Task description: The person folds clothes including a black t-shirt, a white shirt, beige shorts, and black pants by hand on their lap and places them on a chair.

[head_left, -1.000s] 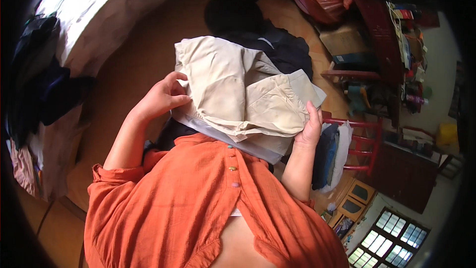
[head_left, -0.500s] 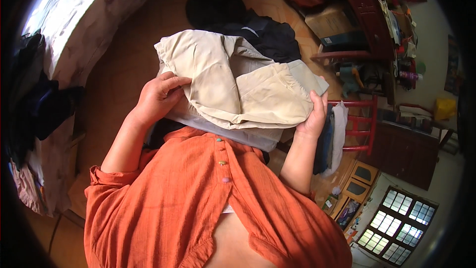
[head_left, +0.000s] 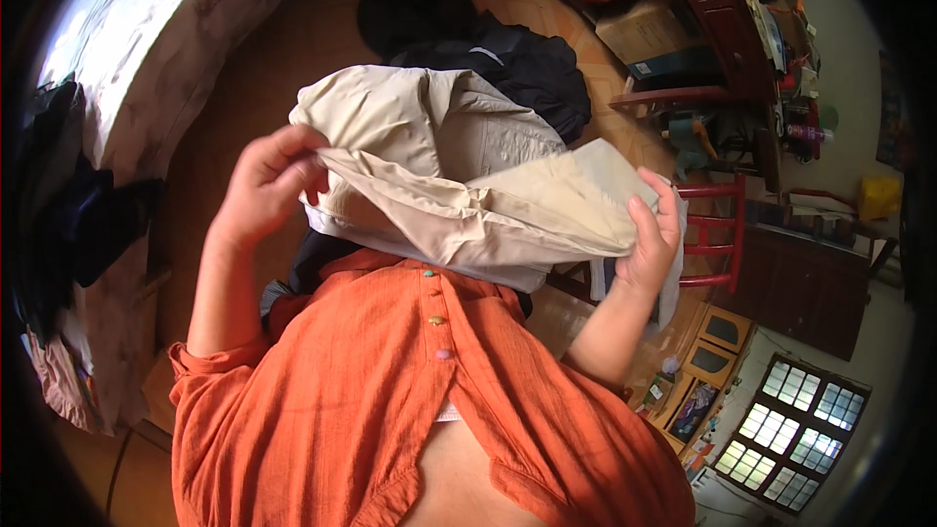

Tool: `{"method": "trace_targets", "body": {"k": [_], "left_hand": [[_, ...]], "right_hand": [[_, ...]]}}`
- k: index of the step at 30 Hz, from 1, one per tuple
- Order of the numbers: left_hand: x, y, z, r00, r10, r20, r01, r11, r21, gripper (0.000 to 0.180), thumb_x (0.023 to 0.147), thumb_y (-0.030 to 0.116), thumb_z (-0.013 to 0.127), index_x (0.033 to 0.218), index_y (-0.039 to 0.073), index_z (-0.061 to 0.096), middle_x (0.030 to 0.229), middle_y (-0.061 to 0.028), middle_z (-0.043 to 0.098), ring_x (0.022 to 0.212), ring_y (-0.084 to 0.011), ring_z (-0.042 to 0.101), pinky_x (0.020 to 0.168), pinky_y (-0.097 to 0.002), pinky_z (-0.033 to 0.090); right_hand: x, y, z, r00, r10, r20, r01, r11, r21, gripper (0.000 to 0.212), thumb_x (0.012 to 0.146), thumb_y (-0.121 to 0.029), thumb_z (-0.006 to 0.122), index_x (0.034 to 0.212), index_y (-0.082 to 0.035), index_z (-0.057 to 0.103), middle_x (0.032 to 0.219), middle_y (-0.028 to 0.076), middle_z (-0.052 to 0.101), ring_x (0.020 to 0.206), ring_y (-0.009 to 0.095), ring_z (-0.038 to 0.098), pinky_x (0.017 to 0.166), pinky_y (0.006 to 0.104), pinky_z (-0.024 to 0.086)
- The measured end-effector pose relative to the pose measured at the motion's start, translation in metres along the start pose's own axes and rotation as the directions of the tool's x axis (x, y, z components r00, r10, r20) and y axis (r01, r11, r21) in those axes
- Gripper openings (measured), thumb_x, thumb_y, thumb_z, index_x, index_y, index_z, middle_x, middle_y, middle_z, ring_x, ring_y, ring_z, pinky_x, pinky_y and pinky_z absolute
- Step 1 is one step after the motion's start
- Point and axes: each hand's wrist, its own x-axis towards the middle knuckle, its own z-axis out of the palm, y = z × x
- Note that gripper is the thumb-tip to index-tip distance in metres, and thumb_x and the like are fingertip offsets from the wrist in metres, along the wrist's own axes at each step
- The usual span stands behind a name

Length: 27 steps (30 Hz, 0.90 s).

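Note:
A pair of beige trousers (head_left: 376, 107), as far as the folds show, is spread in front of my orange shirt. My left hand (head_left: 264, 181) pinches the near edge at the left, thumb against the fingers. At the right, my right hand (head_left: 652, 234) grips the other end, with the thumb on top of a paler greyish panel (head_left: 605, 176). Between the two hands the near edge is drawn up into a creased, stretched fold. The cloth hides what lies under its middle.
Dark clothing (head_left: 532, 68) lies heaped beyond the trousers, by a round black object (head_left: 415, 12). A red chair (head_left: 712, 234) with cloth over it stands at the right. Farther back are a cardboard box (head_left: 644, 39) and a dark red desk (head_left: 708, 0). Dark clothes (head_left: 83, 224) hang at the left.
My left hand has moved left and lifted the near edge of the trousers. My right hand has shifted slightly right. The cloth between them is now pulled longer and tighter.

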Motion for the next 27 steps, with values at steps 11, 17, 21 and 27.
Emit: {"method": "trace_targets", "body": {"k": [11,17,21,27], "left_hand": [[0.153,-0.005,-0.024,0.986,0.039,-0.164,-0.079,0.966,-0.245,0.050,0.097,0.019,0.055,0.141,-0.001,0.042,0.120,-0.0128,0.063,0.108,-0.0197,0.060,0.094,-0.0299,0.046],[0.129,-0.075,-0.007,0.985,-0.163,0.065,0.171,0.973,-0.154,0.047,0.099,0.014,0.054,0.144,0.003,0.043,0.137,-0.0120,0.055,0.128,-0.0191,0.050,0.105,-0.0302,0.040],[0.085,-0.092,0.018,0.986,-0.146,0.079,0.128,0.970,0.205,0.045,0.099,0.017,0.056,0.142,0.008,0.048,0.140,-0.0117,0.052,0.134,-0.0193,0.043,0.111,-0.0312,0.032],[0.017,-0.097,0.023,0.994,-0.064,0.090,0.030,0.942,0.334,0.066,0.096,0.024,0.061,0.152,0.008,0.030,0.156,-0.0191,0.028,0.146,-0.0290,0.024,0.118,-0.0374,0.020]], "right_hand": [[0.024,0.063,-0.034,0.921,0.359,0.151,-0.363,0.932,-0.004,0.054,0.104,-0.036,0.046,0.143,-0.001,0.036,0.122,0.022,0.062,0.089,0.025,0.068,0.067,0.0330,0.055],[0.023,0.081,-0.033,0.960,0.273,0.058,-0.268,0.960,-0.077,0.043,0.100,-0.019,0.055,0.138,-0.003,0.045,0.121,0.016,0.063,0.097,0.020,0.066,0.076,0.0295,0.052],[0.034,0.089,-0.019,0.983,0.160,0.088,-0.138,0.967,-0.213,0.038,0.098,-0.017,0.061,0.131,-0.002,0.053,0.123,0.013,0.062,0.108,0.017,0.060,0.093,0.0272,0.046],[0.068,0.102,0.054,0.897,-0.159,0.413,0.396,0.705,-0.588,0.071,0.077,-0.022,0.080,0.137,-0.002,0.048,0.136,0.017,0.052,0.128,0.031,0.048,0.108,0.0372,0.036]]}}
